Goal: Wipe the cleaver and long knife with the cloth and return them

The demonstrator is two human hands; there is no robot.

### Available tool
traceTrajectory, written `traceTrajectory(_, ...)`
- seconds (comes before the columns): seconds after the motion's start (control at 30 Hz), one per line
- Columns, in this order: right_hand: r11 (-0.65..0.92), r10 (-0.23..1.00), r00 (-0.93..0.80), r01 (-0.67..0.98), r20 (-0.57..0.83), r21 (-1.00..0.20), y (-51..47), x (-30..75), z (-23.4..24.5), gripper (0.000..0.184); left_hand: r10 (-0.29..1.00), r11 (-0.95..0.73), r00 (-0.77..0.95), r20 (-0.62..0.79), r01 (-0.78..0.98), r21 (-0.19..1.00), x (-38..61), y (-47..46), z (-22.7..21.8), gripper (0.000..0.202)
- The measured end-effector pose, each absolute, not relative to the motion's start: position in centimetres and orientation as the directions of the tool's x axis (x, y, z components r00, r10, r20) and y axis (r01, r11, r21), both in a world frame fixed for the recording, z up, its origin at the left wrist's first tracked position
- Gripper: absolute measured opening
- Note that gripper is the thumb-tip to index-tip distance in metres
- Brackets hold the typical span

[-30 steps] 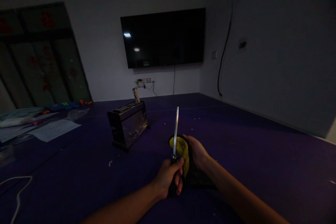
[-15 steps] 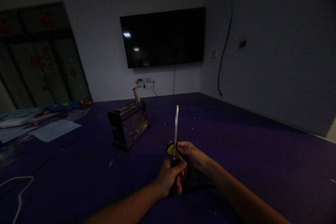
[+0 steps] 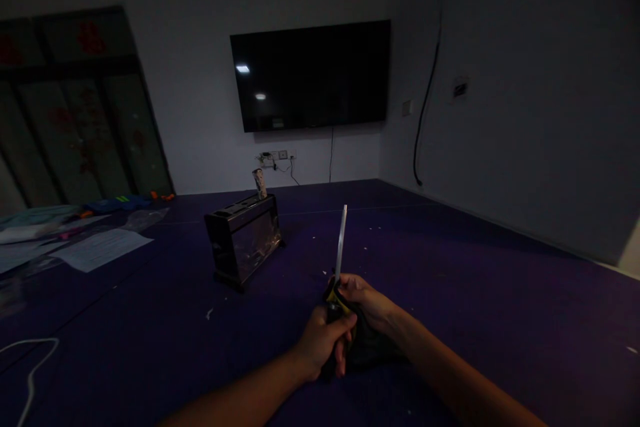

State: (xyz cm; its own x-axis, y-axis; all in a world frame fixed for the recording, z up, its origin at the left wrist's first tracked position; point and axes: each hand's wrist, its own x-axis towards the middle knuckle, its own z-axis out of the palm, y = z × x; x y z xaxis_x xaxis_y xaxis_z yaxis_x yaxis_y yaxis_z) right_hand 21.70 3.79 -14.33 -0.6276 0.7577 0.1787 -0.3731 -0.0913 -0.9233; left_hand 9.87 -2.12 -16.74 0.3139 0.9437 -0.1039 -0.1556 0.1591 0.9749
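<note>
My left hand (image 3: 325, 340) is closed around the dark handle of a knife-like tool (image 3: 341, 240). Its long, narrow, shiny blade points up and away from me; its exact kind is unclear from this angle. In my right hand (image 3: 367, 300) is a dark cloth (image 3: 373, 340) with a yellow underside. Thumb and fingers press the cloth around the lower blade, just above the handle. The rest of the cloth hangs below my right wrist. Ahead on the left stands a black knife block (image 3: 245, 237), with one speckled handle (image 3: 259, 183) sticking up from its top.
Papers (image 3: 103, 248), clear plastic (image 3: 145, 218) and a blue cloth item (image 3: 117, 203) lie at the left on the purple surface (image 3: 450, 267). A white cable (image 3: 31, 380) curves at the lower left. Small white scraps dot the surface. A television (image 3: 313, 73) hangs on the far wall.
The cloth and my right fingers have closed in around the lower blade, covering more of it. The blade leans slightly more to the right.
</note>
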Motion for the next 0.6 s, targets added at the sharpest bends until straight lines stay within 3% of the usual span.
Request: traceTrajectory(0.6,-0.084,0.736,-0.653,-0.347,0.177,-0.934,3.84,21.95,-14.33,0.024,0.939,0.143,0.333,-0.081,-0.166,0.976,9.78,-2.09,-16.68,0.045)
